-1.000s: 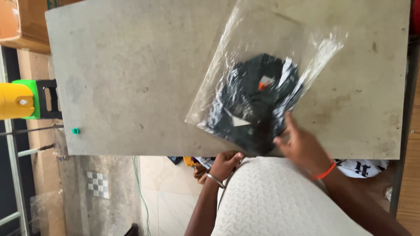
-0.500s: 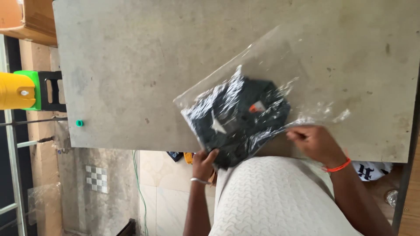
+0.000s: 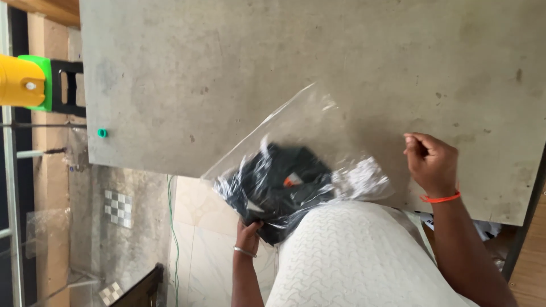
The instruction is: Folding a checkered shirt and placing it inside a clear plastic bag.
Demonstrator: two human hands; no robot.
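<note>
Now right hand [image 3: 430, 161] off bagged garment [image 3: 278, 187]; left hand [image 3: 248, 228] drags it past table [image 3: 227, 68] edge.

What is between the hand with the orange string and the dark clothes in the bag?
In the head view, only the crinkled empty end of the clear plastic bag and bare grey table separate the right hand from the dark clothes.

Left hand [image 3: 248, 229]: raised from below on a bare forearm, fingers curled upward in a closed grasp; a thin metal bangle is worn at the wrist. Right hand [image 3: 430, 162]: held loosely fisted, fingers folded into the palm, nothing seen to be gripped; an orange thread band is worn at the wrist, forearm extended from lower right.
</note>
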